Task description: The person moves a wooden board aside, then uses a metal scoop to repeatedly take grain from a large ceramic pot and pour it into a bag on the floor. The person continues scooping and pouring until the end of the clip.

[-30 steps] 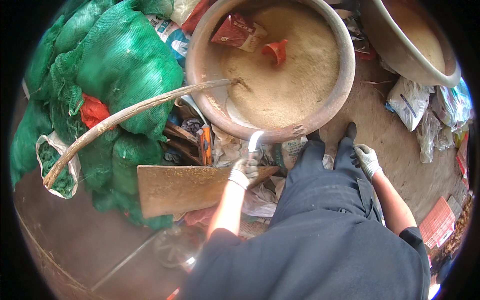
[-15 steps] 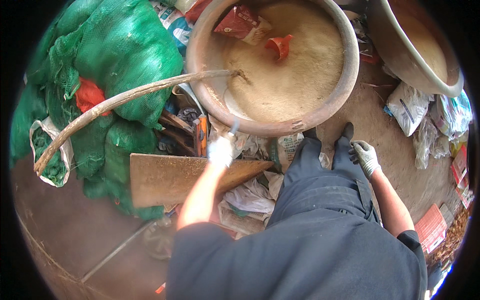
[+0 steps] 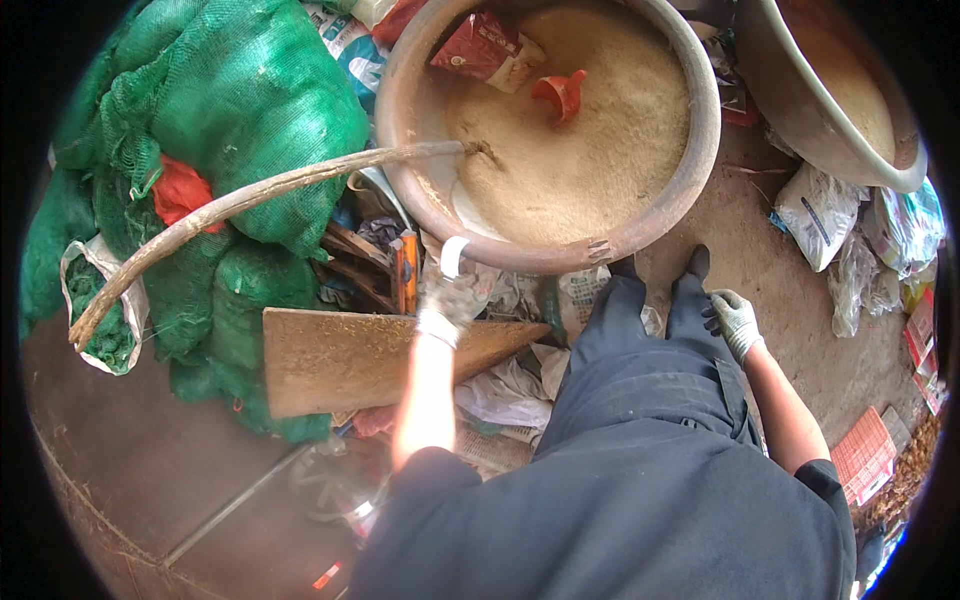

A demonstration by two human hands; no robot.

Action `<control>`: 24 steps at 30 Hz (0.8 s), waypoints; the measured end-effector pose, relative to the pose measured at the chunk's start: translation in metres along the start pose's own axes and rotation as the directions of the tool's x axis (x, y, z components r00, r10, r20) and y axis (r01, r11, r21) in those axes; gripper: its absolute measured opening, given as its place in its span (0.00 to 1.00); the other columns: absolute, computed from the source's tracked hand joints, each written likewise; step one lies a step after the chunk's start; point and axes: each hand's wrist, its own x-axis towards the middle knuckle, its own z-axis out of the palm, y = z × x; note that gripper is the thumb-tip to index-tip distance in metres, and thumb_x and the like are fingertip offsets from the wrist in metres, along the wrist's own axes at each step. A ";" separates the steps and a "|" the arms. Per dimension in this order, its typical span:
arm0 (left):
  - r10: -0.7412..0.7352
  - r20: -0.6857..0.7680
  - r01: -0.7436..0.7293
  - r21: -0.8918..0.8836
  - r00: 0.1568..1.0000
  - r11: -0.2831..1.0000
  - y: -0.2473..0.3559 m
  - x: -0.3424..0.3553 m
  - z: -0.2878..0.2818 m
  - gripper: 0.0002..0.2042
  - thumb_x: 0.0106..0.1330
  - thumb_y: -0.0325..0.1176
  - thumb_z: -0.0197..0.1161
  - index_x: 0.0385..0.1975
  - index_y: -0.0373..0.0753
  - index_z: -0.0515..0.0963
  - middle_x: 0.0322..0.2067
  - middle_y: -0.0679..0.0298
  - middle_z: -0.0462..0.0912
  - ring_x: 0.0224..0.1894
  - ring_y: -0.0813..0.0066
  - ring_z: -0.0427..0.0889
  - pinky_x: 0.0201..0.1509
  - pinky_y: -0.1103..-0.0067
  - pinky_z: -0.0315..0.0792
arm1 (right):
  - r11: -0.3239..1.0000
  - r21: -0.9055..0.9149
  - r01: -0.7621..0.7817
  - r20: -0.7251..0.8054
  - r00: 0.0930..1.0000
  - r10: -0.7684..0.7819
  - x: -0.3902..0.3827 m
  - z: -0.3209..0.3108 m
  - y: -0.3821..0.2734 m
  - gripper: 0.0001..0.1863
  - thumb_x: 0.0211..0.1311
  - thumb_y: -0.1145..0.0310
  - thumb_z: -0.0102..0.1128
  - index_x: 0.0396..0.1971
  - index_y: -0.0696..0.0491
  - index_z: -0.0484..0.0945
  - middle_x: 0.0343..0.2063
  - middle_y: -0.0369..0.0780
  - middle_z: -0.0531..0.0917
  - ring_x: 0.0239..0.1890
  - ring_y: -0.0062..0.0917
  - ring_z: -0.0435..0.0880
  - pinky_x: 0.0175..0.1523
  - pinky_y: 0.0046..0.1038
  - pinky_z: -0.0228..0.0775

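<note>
My left hand, in a pale glove and smeared by motion, is closed near the front left of a big clay vat. A small white strip sticks up from it in front of the rim; its kind is unclear. Hanging beside my right thigh, my gloved right hand has its fingers curled, with nothing seen in them. Inside the vat lies a tan, grainy mass. On it rest a red scoop-like piece and a red packet. A bent wooden stick leans over the left rim, its tip in the mass.
Full green mesh sacks pile up at the left. A wooden board lies below my left arm's far end, among scrap paper and bags. Another vat stands at the far right, with plastic bags beside it.
My left hand has shifted slightly right, and the white strip in it now shows more upright and brighter. My left forearm swung right with it. My right hand has barely moved.
</note>
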 end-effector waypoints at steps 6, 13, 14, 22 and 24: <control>0.886 -0.059 -0.234 0.954 0.460 0.185 0.069 -0.022 0.040 0.18 0.70 0.46 0.59 0.32 0.35 0.81 0.20 0.60 0.79 0.24 0.68 0.80 0.28 0.71 0.72 | 0.999 -0.046 0.011 0.003 1.000 -0.011 0.000 0.010 -0.011 0.15 0.72 0.62 0.52 0.49 0.54 0.79 0.28 0.39 0.84 0.21 0.21 0.79 0.25 0.24 0.69; 0.753 0.206 0.463 0.679 0.625 -0.570 -0.010 -0.026 0.076 0.14 0.74 0.43 0.48 0.46 0.45 0.80 0.32 0.49 0.84 0.36 0.49 0.85 0.40 0.59 0.78 | 0.998 -0.060 0.017 0.026 1.000 -0.016 -0.005 0.026 -0.021 0.15 0.72 0.63 0.53 0.49 0.56 0.78 0.28 0.40 0.85 0.22 0.21 0.79 0.27 0.24 0.70; 0.589 0.270 0.306 0.651 0.762 -0.695 -0.031 -0.033 0.088 0.15 0.74 0.42 0.47 0.45 0.44 0.80 0.32 0.49 0.84 0.34 0.50 0.85 0.38 0.61 0.78 | 0.998 -0.052 0.020 0.017 1.000 -0.019 -0.006 0.024 -0.020 0.15 0.72 0.62 0.53 0.49 0.56 0.78 0.28 0.40 0.85 0.22 0.21 0.79 0.27 0.24 0.70; 0.044 -0.137 0.078 0.768 0.990 0.636 -0.119 -0.066 0.185 0.15 0.70 0.46 0.60 0.43 0.41 0.80 0.24 0.64 0.79 0.13 0.78 0.70 0.14 0.78 0.64 | 0.999 -0.044 0.020 -0.013 1.000 -0.021 -0.008 0.015 -0.007 0.16 0.72 0.62 0.52 0.50 0.56 0.78 0.29 0.39 0.84 0.21 0.20 0.78 0.27 0.23 0.70; -0.196 0.045 0.181 0.233 0.980 0.956 -0.105 -0.036 0.128 0.15 0.72 0.48 0.57 0.45 0.43 0.75 0.19 0.74 0.70 0.10 0.85 0.58 0.12 0.82 0.52 | 0.999 -0.054 0.004 -0.021 1.000 -0.005 -0.010 0.013 -0.008 0.16 0.72 0.62 0.52 0.50 0.56 0.78 0.29 0.39 0.84 0.21 0.20 0.78 0.27 0.23 0.70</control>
